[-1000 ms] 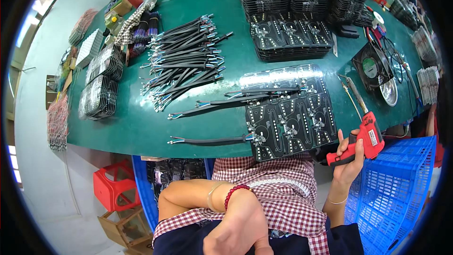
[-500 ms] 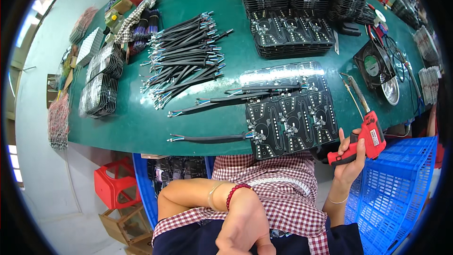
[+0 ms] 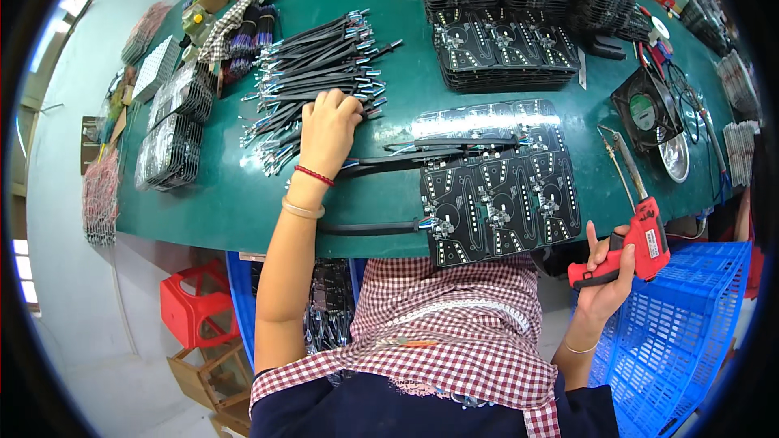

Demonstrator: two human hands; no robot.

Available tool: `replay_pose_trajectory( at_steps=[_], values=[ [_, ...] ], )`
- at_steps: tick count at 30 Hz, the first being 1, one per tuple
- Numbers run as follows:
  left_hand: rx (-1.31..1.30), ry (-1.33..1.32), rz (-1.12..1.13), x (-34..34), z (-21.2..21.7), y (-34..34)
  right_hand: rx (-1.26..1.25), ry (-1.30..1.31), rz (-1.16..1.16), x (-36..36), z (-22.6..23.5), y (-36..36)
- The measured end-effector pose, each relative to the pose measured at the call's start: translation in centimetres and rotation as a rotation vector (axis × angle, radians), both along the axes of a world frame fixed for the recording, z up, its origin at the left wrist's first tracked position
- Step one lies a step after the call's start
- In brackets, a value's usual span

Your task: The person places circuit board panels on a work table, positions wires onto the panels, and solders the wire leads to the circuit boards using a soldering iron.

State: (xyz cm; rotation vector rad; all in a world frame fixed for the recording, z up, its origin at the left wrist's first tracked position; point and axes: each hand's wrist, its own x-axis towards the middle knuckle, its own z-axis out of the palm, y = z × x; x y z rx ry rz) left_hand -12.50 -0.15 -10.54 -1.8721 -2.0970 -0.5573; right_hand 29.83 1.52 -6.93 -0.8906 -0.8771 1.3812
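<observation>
At the near edge of a pile of black sleeved cables (image 3: 312, 57), my left hand (image 3: 327, 131) has its fingers curled down around a black cable; the fingertips are partly hidden. My right hand (image 3: 610, 276) grips the handle of a red soldering gun (image 3: 649, 237), whose metal tip points up and away. Between the hands lies a panel of black circuit boards (image 3: 507, 203) at the table's front edge. One cable (image 3: 377, 229) joins its near left board, and further cables (image 3: 406, 161) lie across it.
Tall stacks of black boards (image 3: 495, 53) stand at the far side of the green table (image 3: 211, 223). A black fan (image 3: 645, 109) and a metal bowl (image 3: 675, 158) are at the right. Below are a blue crate (image 3: 673, 316) and a red stool (image 3: 195, 300).
My left hand has moved from in front of my body, forward onto the cable pile. My right hand still holds the soldering gun, in nearly the same place.
</observation>
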Motion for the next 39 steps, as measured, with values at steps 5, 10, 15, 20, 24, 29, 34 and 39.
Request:
replay_pose_trajectory(
  at_steps=[5,10,15,20,24,29,34,39],
  values=[
    [0.332,-0.614,-0.134,2.4,4.7,-0.7,0.017,-0.029,0.039,0.1,0.3,-0.3],
    [-0.111,-0.357,-0.598,10.4,6.5,-3.1,0.057,-0.296,0.176,0.4,1.3,-1.4],
    [-0.111,-0.286,-0.734,13.8,2.7,-3.8,-0.086,-0.257,0.307,1.6,1.0,-3.2],
    [-0.007,-0.247,-0.721,14.9,1.4,-2.8,-0.137,-0.256,0.349,2.8,-0.5,-4.2],
    [-0.024,-0.19,-0.69,14.9,1.3,-3.0,-0.17,-0.244,0.357,3.0,-0.8,-4.6],
    [-0.117,-0.121,-0.683,14.5,0.6,-3.5,-0.175,-0.398,0.44,3.3,-1.6,-5.1],
    [-0.091,-0.139,-0.646,14.7,0.8,-3.3,-0.162,-0.447,0.473,3.2,-1.9,-5.2],
    [-0.158,-0.206,-0.622,14.9,0.9,-3.4,-0.148,-0.441,0.481,2.9,-1.9,-5.2]
  ],
)
